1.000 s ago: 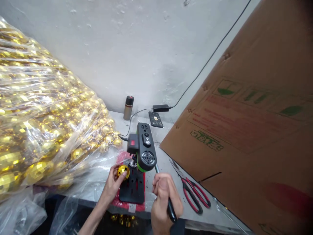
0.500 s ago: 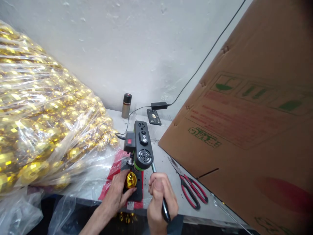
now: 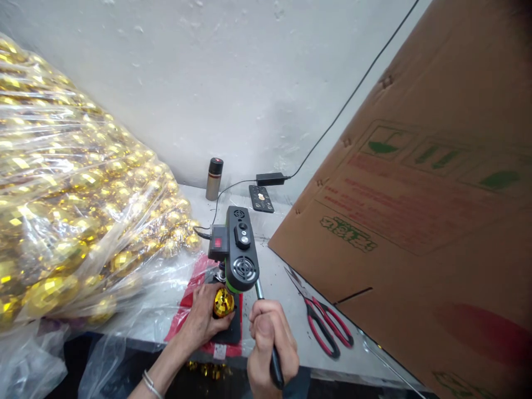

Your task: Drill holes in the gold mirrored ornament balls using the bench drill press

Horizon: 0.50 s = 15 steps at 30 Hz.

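The gold ball (image 3: 224,302) sat over the black base (image 3: 231,333), just beneath the near end of the black machine (image 3: 243,249); whether it touched the machine or the base could not be told. The left hand (image 3: 204,317) came in at 8 o'clock from the ball, its fingers and thumb curled around it in a grip. A pale bangle (image 3: 152,384) circled that wrist. The machine's body ran up from the ball toward 1 o'clock. At 4 o'clock from the ball, the right hand (image 3: 272,344) was closed in a fist around the lever (image 3: 276,370), thumb uppermost.

A red sheet (image 3: 186,310) lay under the base, on the grey table (image 3: 274,271). Farther out, at 3 o'clock, lay scissors (image 3: 328,327) with red and black handles, their tips pointing toward 11 o'clock. A bottle (image 3: 213,180) with a black cap stood upright near 12 o'clock. At 1 o'clock were a flat black phone (image 3: 261,198) and, just beyond it, a black power block (image 3: 270,179) with a cable. A clear bag (image 3: 91,210) full of gold balls bulged at 10 o'clock, and a large cardboard box (image 3: 399,221) leaned at 2 o'clock.
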Tool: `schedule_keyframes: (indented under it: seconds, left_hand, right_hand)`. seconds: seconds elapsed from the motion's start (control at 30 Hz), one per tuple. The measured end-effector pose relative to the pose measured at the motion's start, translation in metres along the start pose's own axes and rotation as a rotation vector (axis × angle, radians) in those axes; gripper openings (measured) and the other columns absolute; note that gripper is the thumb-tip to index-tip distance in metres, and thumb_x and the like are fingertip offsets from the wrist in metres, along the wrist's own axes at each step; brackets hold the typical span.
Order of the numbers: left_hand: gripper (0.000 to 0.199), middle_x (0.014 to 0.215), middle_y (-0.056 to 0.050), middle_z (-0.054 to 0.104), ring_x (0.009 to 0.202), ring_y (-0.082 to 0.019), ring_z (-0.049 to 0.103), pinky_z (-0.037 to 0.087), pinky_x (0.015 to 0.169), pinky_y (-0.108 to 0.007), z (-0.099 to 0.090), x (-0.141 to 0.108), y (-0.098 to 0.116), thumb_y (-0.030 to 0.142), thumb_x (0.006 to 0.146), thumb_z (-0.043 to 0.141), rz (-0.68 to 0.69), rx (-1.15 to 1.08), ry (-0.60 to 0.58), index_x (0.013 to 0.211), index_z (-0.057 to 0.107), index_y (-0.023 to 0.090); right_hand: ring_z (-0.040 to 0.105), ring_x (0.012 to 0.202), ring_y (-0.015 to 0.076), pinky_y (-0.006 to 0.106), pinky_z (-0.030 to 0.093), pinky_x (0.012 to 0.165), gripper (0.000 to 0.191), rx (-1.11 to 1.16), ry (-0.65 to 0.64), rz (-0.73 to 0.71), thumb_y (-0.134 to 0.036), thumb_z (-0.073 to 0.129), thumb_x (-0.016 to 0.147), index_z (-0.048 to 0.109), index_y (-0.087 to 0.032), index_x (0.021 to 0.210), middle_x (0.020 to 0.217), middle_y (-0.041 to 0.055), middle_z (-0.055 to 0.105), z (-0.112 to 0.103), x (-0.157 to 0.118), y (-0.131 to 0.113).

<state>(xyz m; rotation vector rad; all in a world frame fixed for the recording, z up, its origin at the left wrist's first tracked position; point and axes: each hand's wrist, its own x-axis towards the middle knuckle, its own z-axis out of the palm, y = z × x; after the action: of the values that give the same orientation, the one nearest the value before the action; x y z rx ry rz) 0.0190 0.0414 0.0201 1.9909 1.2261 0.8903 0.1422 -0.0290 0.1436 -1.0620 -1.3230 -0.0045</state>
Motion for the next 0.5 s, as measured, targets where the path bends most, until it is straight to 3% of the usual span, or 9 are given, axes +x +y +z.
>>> schedule_keyframes:
  seconds: [0.23,0.5]
  left_hand:
    - [0.038,0.106,-0.010,0.073,0.105,-0.036,0.067,0.051,0.097,-0.051,0.002,-0.001,-0.007,0.035,0.076,0.082,0.014,-0.001,0.018,0.110,0.068,0.023]
    - [0.042,0.107,-0.010,0.074,0.104,-0.036,0.067,0.050,0.095,-0.049,0.009,-0.003,-0.010,0.032,0.075,0.081,0.046,0.013,0.061,0.114,0.068,0.024]
  right_hand:
    - [0.054,0.061,0.0105,0.026,0.048,0.068,0.036,-0.054,0.096,-0.045,-0.024,0.037,0.111,0.049,-0.024,0.077,0.071,-0.0051,0.054,0.010,-0.017,0.014]
    - [0.054,0.062,0.0102,0.031,0.050,0.086,0.038,-0.069,0.109,-0.040,-0.026,0.036,0.112,0.048,-0.024,0.076,0.071,-0.0069,0.055,0.012,-0.023,0.018]
